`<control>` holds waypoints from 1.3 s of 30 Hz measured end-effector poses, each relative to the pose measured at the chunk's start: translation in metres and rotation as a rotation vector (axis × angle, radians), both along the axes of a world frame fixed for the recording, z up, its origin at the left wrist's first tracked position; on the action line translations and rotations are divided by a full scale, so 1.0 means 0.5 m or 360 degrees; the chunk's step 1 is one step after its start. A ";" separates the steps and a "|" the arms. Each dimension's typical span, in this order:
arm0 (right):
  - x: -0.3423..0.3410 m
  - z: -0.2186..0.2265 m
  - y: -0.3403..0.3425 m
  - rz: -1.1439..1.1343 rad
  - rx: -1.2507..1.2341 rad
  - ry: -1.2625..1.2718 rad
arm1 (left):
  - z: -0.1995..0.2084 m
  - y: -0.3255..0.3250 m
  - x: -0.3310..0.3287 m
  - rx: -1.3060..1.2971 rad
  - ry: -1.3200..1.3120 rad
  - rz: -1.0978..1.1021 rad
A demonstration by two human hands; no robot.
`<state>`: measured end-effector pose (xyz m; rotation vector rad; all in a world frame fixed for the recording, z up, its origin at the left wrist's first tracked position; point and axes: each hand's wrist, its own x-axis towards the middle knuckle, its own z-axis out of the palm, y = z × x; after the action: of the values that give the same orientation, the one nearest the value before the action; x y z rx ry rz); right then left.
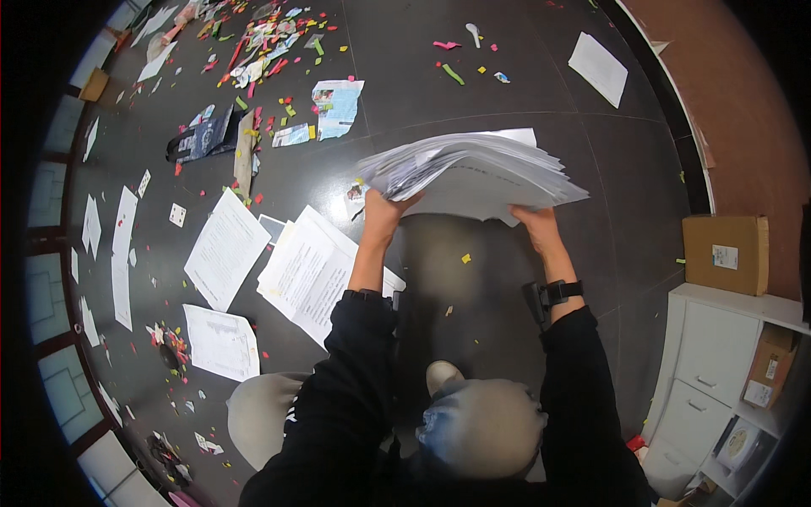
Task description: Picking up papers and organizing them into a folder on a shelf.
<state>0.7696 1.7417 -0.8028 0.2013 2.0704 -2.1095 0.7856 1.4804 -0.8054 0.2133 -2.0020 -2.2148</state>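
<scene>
Between my two hands a thick stack of paper sheets (481,173) is held up above the dark tiled floor. My left hand (385,211) grips its left end, fingers hidden behind the sheets. At the right end my right hand (536,224) is closed on the lower edge, with the thumb showing. The sheets bow upward in the middle and their edges fan unevenly. Left of my left forearm, printed sheets (308,270) lie in a loose overlapping pile. Another printed sheet (226,249) is beside them, and a further one (221,342) is closer to my knee.
Coloured paper scraps (262,51) litter the far left floor, near a dark bag (207,135) and a torn blue leaflet (338,106). A white sheet (598,69) lies far right. At right, a cardboard box (725,253) stands by a white cabinet (714,355).
</scene>
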 end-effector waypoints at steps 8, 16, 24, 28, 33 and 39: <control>0.000 0.019 0.010 0.0189 0.0094 -0.0136 | 0.033 -0.011 -0.024 -0.0051 -0.0199 -0.0184; -0.018 0.003 -0.005 0.0100 -0.0145 -0.0042 | -0.003 0.037 -0.033 -0.0132 0.0101 0.0045; 0.027 0.066 -0.039 -0.0246 -0.0090 0.0182 | 0.081 0.029 -0.019 0.0087 0.0207 0.0160; 0.025 0.077 -0.020 -0.0114 -0.0032 0.0280 | 0.090 0.036 -0.026 0.0238 0.0213 0.0025; 0.017 0.042 0.018 -0.0061 -0.0062 0.0113 | 0.071 0.047 -0.040 0.0027 0.0229 -0.0002; 0.023 0.002 0.016 -0.0051 -0.0103 0.0021 | 0.039 0.045 -0.052 -0.0031 0.0163 -0.0131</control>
<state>0.7810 1.7499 -0.8017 0.2136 2.0160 -2.1984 0.7596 1.5031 -0.7861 0.0151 -2.0114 -2.2051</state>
